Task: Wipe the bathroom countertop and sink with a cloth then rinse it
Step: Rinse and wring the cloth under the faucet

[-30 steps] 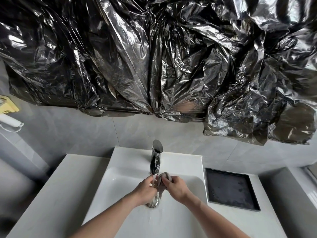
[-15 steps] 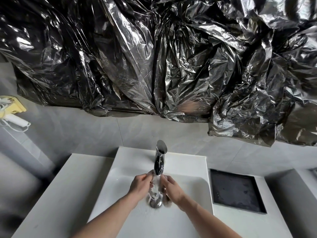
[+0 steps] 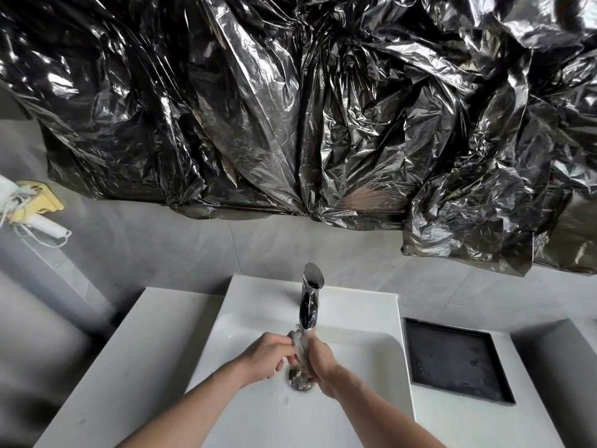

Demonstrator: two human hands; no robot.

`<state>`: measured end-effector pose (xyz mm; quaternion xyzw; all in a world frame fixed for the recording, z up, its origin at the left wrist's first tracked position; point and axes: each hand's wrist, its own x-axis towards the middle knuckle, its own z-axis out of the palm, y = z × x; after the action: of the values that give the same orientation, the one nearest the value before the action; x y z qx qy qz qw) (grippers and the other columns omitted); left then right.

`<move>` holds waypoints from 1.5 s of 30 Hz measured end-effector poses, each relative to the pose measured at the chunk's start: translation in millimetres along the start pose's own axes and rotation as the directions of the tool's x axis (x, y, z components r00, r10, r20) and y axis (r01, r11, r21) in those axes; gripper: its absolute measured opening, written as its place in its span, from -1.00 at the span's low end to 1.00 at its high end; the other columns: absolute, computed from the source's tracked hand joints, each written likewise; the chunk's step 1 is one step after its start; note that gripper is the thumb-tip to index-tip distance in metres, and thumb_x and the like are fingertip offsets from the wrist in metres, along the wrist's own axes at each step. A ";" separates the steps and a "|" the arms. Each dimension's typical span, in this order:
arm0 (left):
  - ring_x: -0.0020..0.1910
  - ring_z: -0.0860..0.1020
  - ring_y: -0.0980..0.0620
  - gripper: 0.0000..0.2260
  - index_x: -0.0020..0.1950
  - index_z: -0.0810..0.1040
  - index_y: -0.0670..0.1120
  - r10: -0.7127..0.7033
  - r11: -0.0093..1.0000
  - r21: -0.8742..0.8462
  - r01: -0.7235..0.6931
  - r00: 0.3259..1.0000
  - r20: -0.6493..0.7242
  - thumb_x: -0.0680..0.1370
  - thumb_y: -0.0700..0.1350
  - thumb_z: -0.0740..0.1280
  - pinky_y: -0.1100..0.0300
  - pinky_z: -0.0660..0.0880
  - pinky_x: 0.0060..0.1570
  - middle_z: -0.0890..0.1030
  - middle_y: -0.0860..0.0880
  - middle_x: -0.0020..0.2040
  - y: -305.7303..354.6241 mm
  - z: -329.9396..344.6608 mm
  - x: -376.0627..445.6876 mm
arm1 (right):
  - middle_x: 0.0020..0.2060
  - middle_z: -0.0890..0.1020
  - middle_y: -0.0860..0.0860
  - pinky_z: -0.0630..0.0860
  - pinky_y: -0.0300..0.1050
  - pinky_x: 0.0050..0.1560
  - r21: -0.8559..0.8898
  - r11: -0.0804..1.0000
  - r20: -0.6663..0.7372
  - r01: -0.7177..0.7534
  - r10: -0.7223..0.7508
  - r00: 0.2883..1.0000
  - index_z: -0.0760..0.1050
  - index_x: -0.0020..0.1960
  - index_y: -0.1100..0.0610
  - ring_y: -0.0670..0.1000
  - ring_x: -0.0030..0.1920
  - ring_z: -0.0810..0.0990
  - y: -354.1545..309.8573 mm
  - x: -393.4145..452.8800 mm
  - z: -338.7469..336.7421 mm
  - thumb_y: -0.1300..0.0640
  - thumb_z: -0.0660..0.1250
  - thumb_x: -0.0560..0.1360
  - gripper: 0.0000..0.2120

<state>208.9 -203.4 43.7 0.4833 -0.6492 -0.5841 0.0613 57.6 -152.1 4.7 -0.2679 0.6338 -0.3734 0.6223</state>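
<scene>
Cloth (image 3: pixel 298 345): small, grey, wet, bunched into a wad between both hands, directly under the faucet (image 3: pixel 310 297) spout, over the sink (image 3: pixel 365 347) basin. Water runs from the spout onto the wad. Most of the cloth is hidden by fingers; only the top lump and a strip between the hands show.

Below it: chrome drain (image 3: pixel 300 379) at the basin floor, partly covered by the hands. Splashes and droplets on the white basin around the drain.

Around: white bench (image 3: pixel 129 350) to the left of the sink, bare surface. To the right, a black square tray (image 3: pixel 455 358), set on the bench just beside the sink rim, with water spots on it. Grey tiled wall behind. Crumpled black plastic sheeting (image 3: pixel 290 108) hangs across the upper wall, its lower edge well above the faucet. Far left on the wall: a yellow holder (image 3: pixel 42 200) with a white handle and cord; too blurred to tell more.

Grip: left hand (image 3: pixel 268 354) has fingers curled in, pinching the cloth's left side. Right hand (image 3: pixel 319 358) is wrapped round the right side, fingers closed tight on it. Both hands touch each other through the wad. Forearms come in from the bottom edge, bare.
</scene>
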 end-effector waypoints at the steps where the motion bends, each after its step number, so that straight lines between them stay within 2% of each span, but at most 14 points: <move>1: -0.38 0.42 0.07 -0.73 -0.31 0.62 -0.09 0.032 0.996 0.084 -0.024 0.995 -0.099 0.47 0.07 0.36 0.14 0.35 -0.34 0.57 -0.01 -0.37 -3.8 -1.5 2.9 | -0.40 0.43 0.05 0.22 -0.18 -0.42 -0.032 0.999 -0.033 0.003 -0.004 0.999 0.55 -0.23 0.08 0.01 -0.45 0.27 0.2 -0.7 -2.0 -0.24 0.11 0.51 -0.55; 4: -0.35 0.53 0.14 -0.70 -0.22 0.68 -0.04 0.101 0.977 0.213 -0.020 0.922 -0.374 0.35 0.19 0.42 0.13 0.52 -0.17 0.66 0.02 -0.31 -7.9 -2.9 5.6 | -0.46 0.39 -0.02 0.23 -0.23 -0.46 -0.030 0.999 -0.042 -0.034 0.032 0.999 0.56 -0.21 0.08 -0.01 -0.49 0.29 -0.1 -5.1 -12.2 -0.13 0.11 0.59 -0.59; 9: 0.02 0.59 0.19 -0.61 0.22 0.49 0.26 0.140 0.967 0.230 -0.107 0.982 -0.130 0.45 -0.03 0.46 0.34 0.50 0.01 0.58 0.19 0.16 -3.0 12.9 2.5 | -0.44 0.43 0.01 0.15 -0.14 -0.48 0.015 0.994 0.072 -0.107 0.105 0.992 0.53 -0.21 0.06 -0.02 -0.54 0.31 -3.1 -13.2 -24.2 -0.17 0.02 0.66 -0.52; 12: -0.08 0.61 0.18 -0.80 0.02 0.63 0.19 0.202 0.949 0.270 -0.161 0.970 -0.133 0.49 -0.10 0.39 0.16 0.56 0.10 0.68 0.17 -0.02 -0.4 22.5 10.4 | -0.42 0.45 0.04 0.14 -0.11 -0.48 -0.023 0.996 0.130 -0.084 0.087 0.988 0.49 -0.21 0.11 0.00 -0.51 0.30 -3.7 -17.0 -31.1 -0.12 0.06 0.58 -0.60; 16: -0.20 0.58 0.12 -0.78 -0.26 0.53 0.25 0.188 0.952 0.283 -0.120 0.955 -0.229 0.49 -0.07 0.37 0.18 0.51 -0.10 0.62 0.14 -0.27 9.9 29.7 16.9 | -0.24 0.68 0.10 0.34 -0.08 -0.46 -0.063 0.997 0.124 -0.048 0.055 0.991 0.59 -0.05 0.19 0.09 -0.38 0.56 7.1 -14.7 -42.9 -0.16 0.02 0.58 -0.48; 18: -0.25 0.54 0.08 -0.83 -0.25 0.50 0.14 0.154 0.963 0.255 -0.089 0.956 -0.249 0.53 -0.03 0.37 0.16 0.46 -0.17 0.59 0.09 -0.31 13.6 32.9 20.7 | -0.14 0.74 0.10 0.51 -0.07 -0.27 -0.070 0.995 0.081 -0.066 0.071 0.994 0.66 0.04 0.18 0.08 -0.24 0.66 12.7 -13.1 -49.9 -0.21 -0.01 0.69 -0.40; 22: -0.33 0.54 0.04 -0.74 -0.16 0.55 -0.04 0.090 0.994 0.076 -0.073 0.962 -0.256 0.52 0.14 0.31 0.10 0.51 -0.19 0.56 0.07 -0.37 15.8 34.8 22.3 | -0.15 0.72 -0.03 0.29 -0.21 -0.29 -0.119 0.990 0.045 -0.072 0.078 0.996 0.64 -0.07 0.01 -0.10 -0.36 0.49 15.5 -15.2 -57.5 -0.37 -0.02 0.66 -0.39; 24: -0.27 0.66 -0.10 -0.70 -0.14 0.57 -0.08 0.032 0.998 -0.042 -0.044 0.967 -0.255 0.54 0.15 0.34 0.07 0.63 -0.22 0.59 0.03 -0.33 16.3 35.5 20.9 | -0.05 0.71 -0.15 0.36 -0.28 -0.17 -0.120 0.990 0.018 -0.068 0.071 0.997 0.62 0.08 -0.05 -0.18 -0.17 0.59 15.0 -16.2 -57.7 -0.31 -0.09 0.70 -0.43; 28: -0.16 0.73 -0.17 -0.72 -0.09 0.68 -0.10 -0.026 0.981 -0.193 -0.016 0.976 -0.216 0.55 0.11 0.38 -0.10 0.69 -0.18 0.72 -0.16 -0.15 11.3 35.0 21.3 | 0.04 0.76 -0.07 0.39 0.06 0.30 -0.053 0.993 0.064 -0.104 0.107 0.992 0.65 0.16 -0.10 -0.02 0.15 0.62 14.8 -14.7 -41.8 -0.44 -0.17 0.63 -0.29; 31: -0.10 0.73 -0.18 -0.68 -0.08 0.68 -0.17 -0.057 0.956 -0.294 0.006 0.985 -0.165 0.58 0.09 0.37 -0.09 0.69 -0.04 0.71 -0.24 -0.11 11.2 32.4 16.8 | -0.15 0.69 0.13 0.52 0.01 0.01 0.116 0.989 0.127 -0.088 0.073 0.989 0.66 -0.03 0.06 0.08 -0.16 0.56 18.5 -7.3 -22.3 -0.59 -0.07 0.48 -0.17; 34: -0.07 0.73 -0.20 -0.67 -0.10 0.61 -0.21 -0.084 0.960 -0.277 0.047 0.989 -0.121 0.64 0.05 0.33 -0.05 0.66 0.06 0.71 -0.28 -0.06 6.9 26.8 13.1 | -0.27 0.52 0.09 0.35 -0.11 -0.28 0.206 0.976 0.139 -0.070 0.042 0.989 0.59 -0.01 0.08 0.04 -0.34 0.41 17.2 -2.3 -6.1 -0.56 -0.08 0.52 -0.21; 39: -0.33 0.70 -0.05 -0.57 -0.22 0.54 -0.21 -0.020 0.995 0.088 0.043 0.969 -0.246 0.46 0.17 0.46 0.05 0.67 -0.23 0.69 -0.07 -0.31 -3.1 11.4 10.2 | -0.29 0.48 0.18 0.34 -0.14 -0.36 0.158 0.987 0.070 -0.017 0.006 0.998 0.54 -0.06 0.08 0.08 -0.34 0.43 4.6 -6.2 0.7 -0.29 0.19 0.53 -0.57; 42: -0.22 0.66 0.05 -0.76 -0.14 0.53 -0.08 0.067 0.971 0.239 0.013 0.944 -0.323 0.43 0.09 0.43 0.11 0.59 -0.17 0.68 0.03 -0.18 -6.3 8.1 8.9 | -0.29 0.48 0.17 0.39 -0.17 -0.41 0.060 0.998 0.095 0.020 -0.025 0.995 0.51 -0.12 0.06 0.09 -0.39 0.49 2.6 -11.4 -0.7 -0.24 0.26 0.59 -0.63; 45: 0.01 0.66 0.03 -0.82 -0.04 0.57 -0.01 0.049 0.994 0.109 -0.028 0.980 -0.191 0.41 -0.22 0.36 0.02 0.63 0.03 0.63 -0.03 0.08 -8.2 7.6 12.7 | -0.26 0.49 0.15 0.31 -0.13 -0.39 0.018 0.998 0.077 0.055 -0.056 0.995 0.50 -0.17 0.05 0.05 -0.40 0.42 6.1 -15.0 -3.1 -0.18 0.31 0.59 -0.67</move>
<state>201.9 -205.7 28.5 0.5277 -0.6793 -0.4979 0.1100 56.5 -136.1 8.5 -0.2948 0.5983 -0.3850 0.6379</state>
